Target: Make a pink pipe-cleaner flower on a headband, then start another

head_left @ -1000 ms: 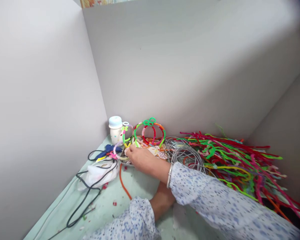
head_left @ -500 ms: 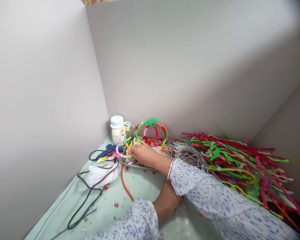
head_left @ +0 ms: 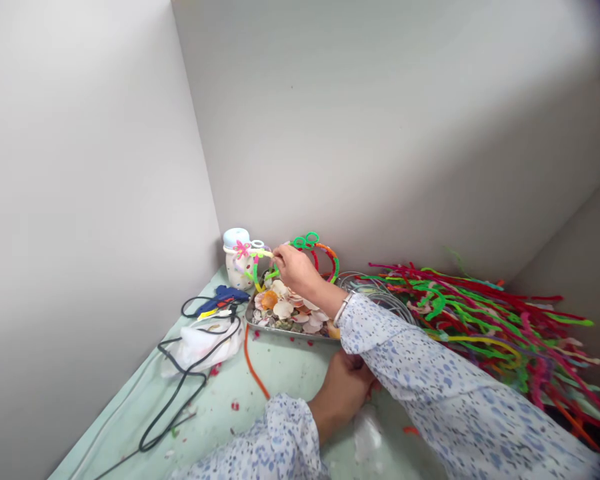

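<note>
My right hand (head_left: 294,269) reaches to the back corner and pinches a pale hoop with a pink flower (head_left: 249,257), held up in front of a white jar with a blue lid (head_left: 236,251). Just below lies a metal tray (head_left: 260,327) filled with seashells (head_left: 286,309). Behind my hand stand hoops wrapped in green and orange pipe cleaner (head_left: 316,248). My left hand (head_left: 344,389) rests low on the table under my right forearm; its fingers are mostly hidden by the sleeve.
A blue glue gun (head_left: 223,298) with a black cord (head_left: 176,385) lies left of the tray beside a white plastic bag (head_left: 203,341). A big pile of coloured pipe cleaners (head_left: 480,320) fills the right side. Wire rings (head_left: 380,293) lie between. Grey partition walls enclose the table.
My right hand rose from the tray toward the jar, lifting the pale flowered hoop with it. The shells in the tray are now uncovered. My left hand stayed put.
</note>
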The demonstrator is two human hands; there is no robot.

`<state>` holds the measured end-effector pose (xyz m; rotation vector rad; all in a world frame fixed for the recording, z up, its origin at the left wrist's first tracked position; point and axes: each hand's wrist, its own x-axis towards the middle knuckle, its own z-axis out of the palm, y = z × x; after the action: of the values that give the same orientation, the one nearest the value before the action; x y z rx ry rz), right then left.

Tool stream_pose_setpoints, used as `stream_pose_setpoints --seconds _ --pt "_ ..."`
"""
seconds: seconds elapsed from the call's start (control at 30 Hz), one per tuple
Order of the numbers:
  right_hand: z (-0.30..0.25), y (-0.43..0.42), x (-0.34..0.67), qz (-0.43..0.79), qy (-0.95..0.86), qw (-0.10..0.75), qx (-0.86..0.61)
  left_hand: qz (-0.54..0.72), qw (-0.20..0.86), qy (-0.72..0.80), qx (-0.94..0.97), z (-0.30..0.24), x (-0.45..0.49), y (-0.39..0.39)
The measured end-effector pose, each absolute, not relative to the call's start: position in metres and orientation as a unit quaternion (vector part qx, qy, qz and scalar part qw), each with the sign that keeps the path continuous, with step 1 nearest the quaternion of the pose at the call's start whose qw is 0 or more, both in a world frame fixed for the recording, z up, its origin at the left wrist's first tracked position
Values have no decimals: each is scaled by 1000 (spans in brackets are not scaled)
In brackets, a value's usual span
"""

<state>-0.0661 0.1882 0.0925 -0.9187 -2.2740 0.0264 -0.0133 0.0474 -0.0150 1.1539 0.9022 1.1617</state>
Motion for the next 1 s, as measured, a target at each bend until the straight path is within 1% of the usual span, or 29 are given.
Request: stream_pose_setpoints --seconds 0.17,0.4,0.57,0.73,0.87,1.0 --pt "92 202 -67 25 -865 337 -370 499 601 383 493 -11 -14 46" --pt "100 193 -78 -4 -875 342 -341 500 596 395 488 -5 -13 42" --pt "112 187 -84 -11 -863 374 -339 504 589 399 490 -4 -13 41" --pt "125 199 -71 10 -840 397 -369 491 600 395 493 -7 -13 43" --pt "123 207 -51 40 -839 375 -392 473 614 392 496 -10 -15 45" --pt "108 207 -43 70 -861 323 -388 467 618 391 498 -11 -17 47"
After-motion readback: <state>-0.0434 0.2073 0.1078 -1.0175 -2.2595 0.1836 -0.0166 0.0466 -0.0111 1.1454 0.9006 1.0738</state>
